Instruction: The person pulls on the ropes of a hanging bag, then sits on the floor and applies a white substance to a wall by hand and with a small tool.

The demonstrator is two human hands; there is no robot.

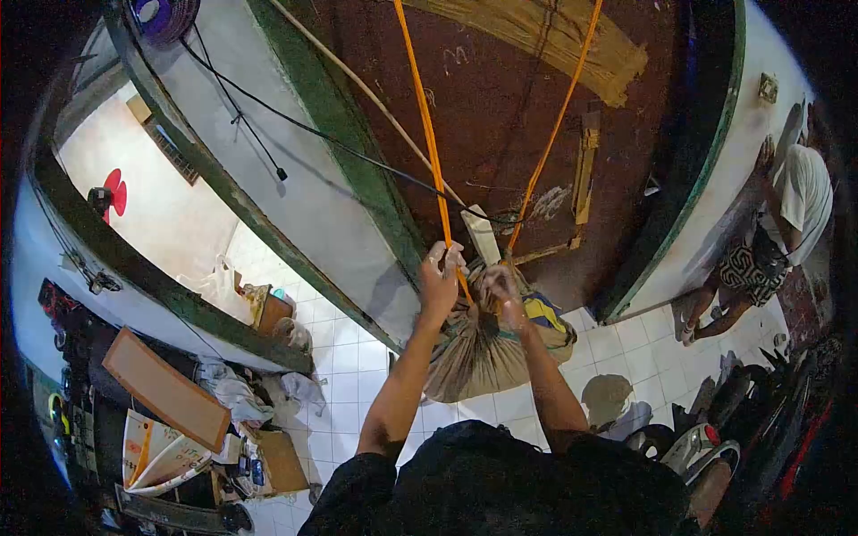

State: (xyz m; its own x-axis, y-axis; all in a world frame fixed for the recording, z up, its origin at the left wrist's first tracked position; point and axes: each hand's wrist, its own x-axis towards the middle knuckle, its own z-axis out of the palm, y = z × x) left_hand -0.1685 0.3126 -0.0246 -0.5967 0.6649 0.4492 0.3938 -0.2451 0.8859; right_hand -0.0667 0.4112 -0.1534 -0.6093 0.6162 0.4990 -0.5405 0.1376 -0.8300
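A brown cloth bundle (478, 362) with a gathered top hangs in front of me, close over the tiles. Two long orange straps (416, 89) run down to it from above. My left hand (440, 275) is closed around the left strap, just above the bundle; the strap's lower end shows below my fingers. Beside it, my right hand (505, 293) has curled, slightly blurred fingers at the bundle's gathered neck, and I cannot tell what they hold. A yellow and blue patch (542, 313) shows on the bundle's right side.
Behind the bundle stands a dark red door (500, 107) in a green frame. A black cable (331, 138) crosses in front. At right, a person (778, 223) is by the wall, near a parked motorbike (702, 451). Boxes and a brown board (167, 389) lean at left.
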